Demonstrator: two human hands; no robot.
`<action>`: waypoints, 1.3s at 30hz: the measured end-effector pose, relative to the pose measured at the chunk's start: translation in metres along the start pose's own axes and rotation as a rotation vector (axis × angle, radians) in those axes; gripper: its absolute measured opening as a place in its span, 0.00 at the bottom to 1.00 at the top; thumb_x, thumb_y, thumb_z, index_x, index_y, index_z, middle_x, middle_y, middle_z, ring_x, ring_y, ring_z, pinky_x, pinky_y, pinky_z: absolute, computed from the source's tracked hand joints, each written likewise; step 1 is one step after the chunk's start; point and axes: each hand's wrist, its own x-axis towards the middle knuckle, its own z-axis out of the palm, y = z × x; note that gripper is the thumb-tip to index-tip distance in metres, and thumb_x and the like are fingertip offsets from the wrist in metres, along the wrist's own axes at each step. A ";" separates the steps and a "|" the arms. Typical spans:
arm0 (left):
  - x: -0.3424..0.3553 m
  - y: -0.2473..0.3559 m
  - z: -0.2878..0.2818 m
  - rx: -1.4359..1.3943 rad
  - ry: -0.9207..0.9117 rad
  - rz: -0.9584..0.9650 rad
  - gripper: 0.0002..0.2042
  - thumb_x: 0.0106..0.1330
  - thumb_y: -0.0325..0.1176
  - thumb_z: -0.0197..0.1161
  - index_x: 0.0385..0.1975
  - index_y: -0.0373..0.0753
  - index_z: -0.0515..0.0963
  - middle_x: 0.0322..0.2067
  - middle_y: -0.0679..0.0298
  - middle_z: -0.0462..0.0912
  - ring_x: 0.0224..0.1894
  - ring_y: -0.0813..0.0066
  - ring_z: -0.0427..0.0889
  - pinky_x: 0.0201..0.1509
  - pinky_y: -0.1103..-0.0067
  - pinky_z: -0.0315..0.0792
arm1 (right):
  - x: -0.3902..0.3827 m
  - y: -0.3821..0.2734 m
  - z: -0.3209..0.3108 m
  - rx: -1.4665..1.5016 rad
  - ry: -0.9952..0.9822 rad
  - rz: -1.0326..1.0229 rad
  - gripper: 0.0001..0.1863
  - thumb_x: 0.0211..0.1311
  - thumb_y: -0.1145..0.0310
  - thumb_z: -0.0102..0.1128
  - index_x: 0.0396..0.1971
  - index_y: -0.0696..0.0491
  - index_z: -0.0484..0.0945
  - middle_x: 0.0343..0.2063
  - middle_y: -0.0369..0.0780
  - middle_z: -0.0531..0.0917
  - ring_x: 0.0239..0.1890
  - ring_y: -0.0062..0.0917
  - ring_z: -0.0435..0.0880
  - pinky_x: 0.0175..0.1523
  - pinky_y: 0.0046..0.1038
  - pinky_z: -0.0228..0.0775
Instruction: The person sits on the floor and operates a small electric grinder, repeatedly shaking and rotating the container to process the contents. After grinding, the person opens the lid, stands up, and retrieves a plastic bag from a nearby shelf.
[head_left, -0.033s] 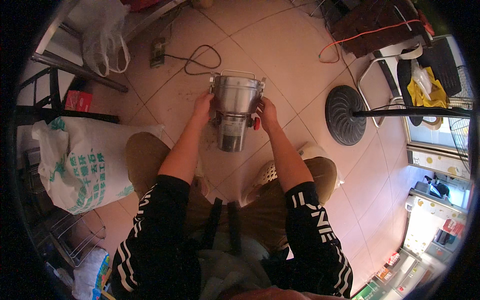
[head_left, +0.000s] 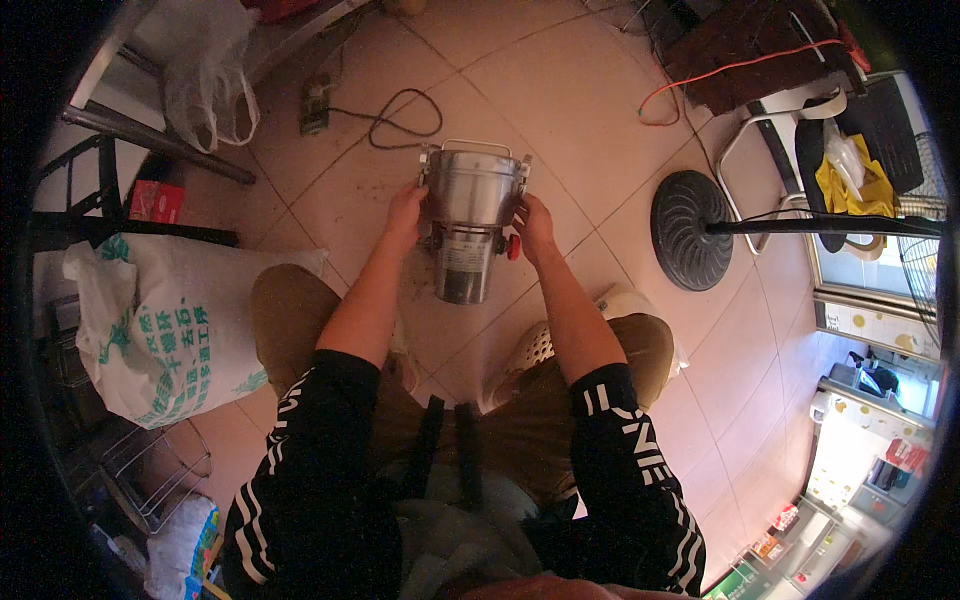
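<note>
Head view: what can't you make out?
All in the head view:
Inside of the steel grinder: hidden by its body and lid.
Some fingers of the left hand and right hand: hidden behind the grinder.
Label print: too small.
Whether the dark cord joins the grinder: hidden behind its left side.
Pedestal fan: head partly cut off by the dark rim.

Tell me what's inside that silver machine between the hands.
Nothing inside the machine can be seen: its metal casing covers any contents. Only the outside shows, with a handle at the top and a red knob at one side.
</note>
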 end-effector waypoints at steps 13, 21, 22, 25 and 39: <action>-0.020 0.016 0.015 -0.066 0.021 -0.007 0.21 0.66 0.38 0.57 0.55 0.33 0.70 0.50 0.59 0.76 0.52 0.67 0.73 0.57 0.73 0.65 | -0.002 -0.001 0.008 -0.083 0.041 0.043 0.23 0.63 0.55 0.49 0.52 0.54 0.67 0.49 0.38 0.72 0.53 0.29 0.69 0.54 0.39 0.63; -0.021 0.015 0.014 -0.135 -0.024 -0.024 0.22 0.65 0.40 0.60 0.54 0.33 0.71 0.49 0.60 0.77 0.50 0.68 0.73 0.56 0.73 0.65 | -0.009 -0.010 0.015 -0.127 0.053 0.038 0.25 0.63 0.55 0.50 0.53 0.57 0.66 0.51 0.41 0.71 0.56 0.32 0.67 0.56 0.40 0.63; -0.019 0.013 0.013 -0.129 -0.054 0.001 0.22 0.65 0.40 0.60 0.54 0.33 0.71 0.49 0.59 0.76 0.50 0.66 0.74 0.54 0.71 0.68 | -0.010 -0.010 0.015 -0.119 0.043 0.044 0.25 0.63 0.55 0.50 0.53 0.56 0.66 0.51 0.41 0.71 0.56 0.32 0.67 0.56 0.40 0.63; -0.009 0.007 0.007 -0.138 -0.100 0.027 0.20 0.64 0.39 0.61 0.52 0.35 0.71 0.48 0.57 0.76 0.48 0.61 0.77 0.50 0.66 0.73 | -0.010 -0.009 0.014 -0.129 0.047 0.051 0.26 0.62 0.55 0.51 0.54 0.56 0.65 0.51 0.43 0.71 0.54 0.33 0.68 0.54 0.41 0.64; -0.021 0.014 0.001 -0.238 -0.089 0.021 0.17 0.59 0.21 0.48 0.49 0.35 0.72 0.39 0.58 0.78 0.43 0.63 0.77 0.46 0.66 0.75 | -0.038 -0.026 0.015 -0.148 -0.013 0.004 0.21 0.58 0.63 0.52 0.51 0.54 0.68 0.46 0.38 0.73 0.50 0.27 0.71 0.52 0.37 0.63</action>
